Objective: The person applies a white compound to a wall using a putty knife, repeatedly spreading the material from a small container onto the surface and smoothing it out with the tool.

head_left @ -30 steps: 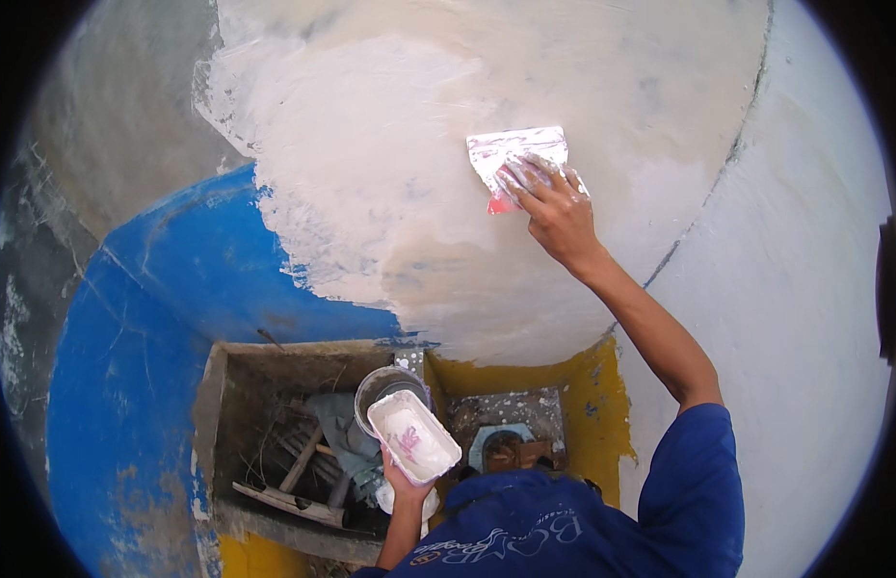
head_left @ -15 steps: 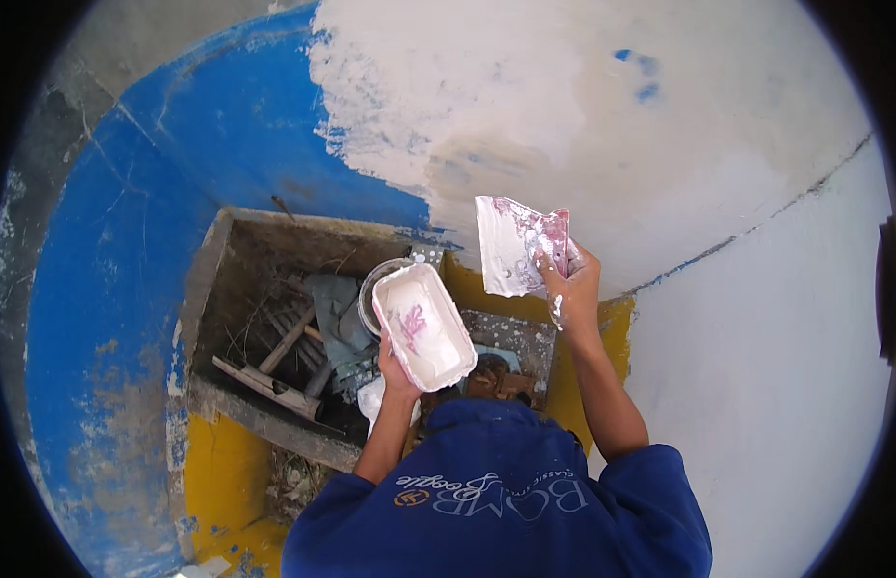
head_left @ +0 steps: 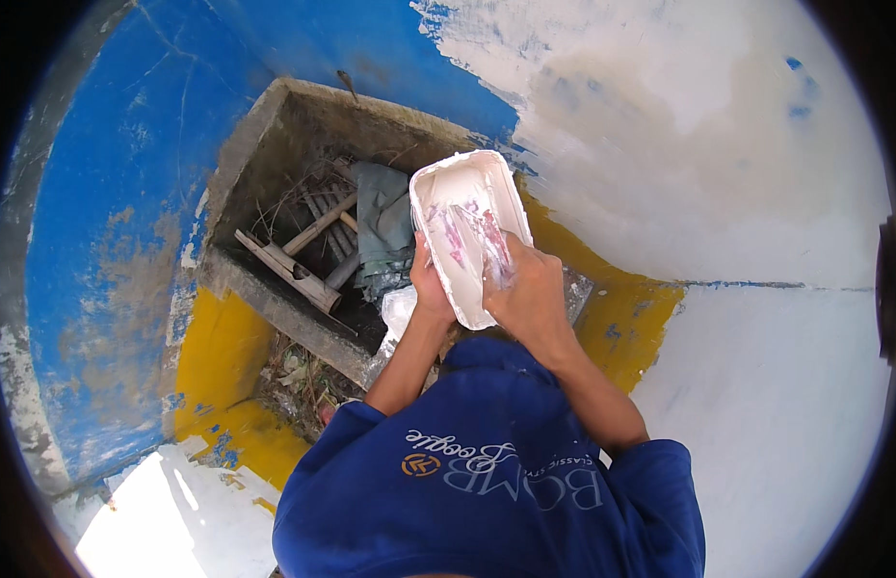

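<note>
My left hand (head_left: 431, 284) is closed on the left side of a rectangular plastic tub (head_left: 518, 207), pale inside with white filler smeared over its walls and pink streaks on the bottom. In my right hand (head_left: 530, 289) is a flat putty scraper (head_left: 493, 246), coated white with reddish patches. Its blade dips into the tub and is seen nearly edge-on, so the far edge is hard to make out. The right fingers are partly hidden behind the back of the hand.
A concrete trough (head_left: 265, 135) with sticks, bamboo pieces (head_left: 289, 279) and a grey-green cloth (head_left: 376, 217) lies beyond my left arm. Ahead stands a blue wall (head_left: 390, 48) partly coated white (head_left: 660, 116). A white wall (head_left: 756, 405) rises at right, above yellow paint (head_left: 602, 241).
My right hand has brought the scraper down and left, from beside the wall into the tub. The tub has risen a little and shifted right, while the view has turned.
</note>
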### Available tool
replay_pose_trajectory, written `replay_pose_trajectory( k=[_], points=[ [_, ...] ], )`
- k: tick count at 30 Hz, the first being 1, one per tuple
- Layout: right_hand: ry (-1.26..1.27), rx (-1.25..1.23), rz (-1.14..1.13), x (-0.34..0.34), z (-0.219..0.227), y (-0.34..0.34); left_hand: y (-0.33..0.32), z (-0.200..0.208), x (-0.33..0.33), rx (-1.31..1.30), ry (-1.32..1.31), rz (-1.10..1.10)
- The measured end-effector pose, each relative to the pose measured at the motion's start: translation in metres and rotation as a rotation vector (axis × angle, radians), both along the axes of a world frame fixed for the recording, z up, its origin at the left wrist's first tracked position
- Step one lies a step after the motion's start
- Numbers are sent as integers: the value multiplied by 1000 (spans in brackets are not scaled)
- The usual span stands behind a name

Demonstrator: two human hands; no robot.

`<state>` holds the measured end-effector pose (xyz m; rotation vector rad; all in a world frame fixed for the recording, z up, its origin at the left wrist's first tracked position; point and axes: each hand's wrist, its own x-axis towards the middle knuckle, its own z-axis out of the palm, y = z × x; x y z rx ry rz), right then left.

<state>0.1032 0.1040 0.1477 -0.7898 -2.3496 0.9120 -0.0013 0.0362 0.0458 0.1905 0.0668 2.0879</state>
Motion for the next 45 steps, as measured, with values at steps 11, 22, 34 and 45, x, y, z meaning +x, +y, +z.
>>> replay_pose_trajectory(
  k=[11,22,34,45],
  points=[
    [-5,-374,-33,0,7,22,12,-1,3,-436,163,-24],
    [489,-1233,-134,50,1,76,17,-31,2,-346,30,-192],
    [739,-67,-737,125,130,144,19,-22,23,-371,6,-277],
    [288,1094,-788,37,67,263,27,-25,17,-361,113,-260]
  ],
)
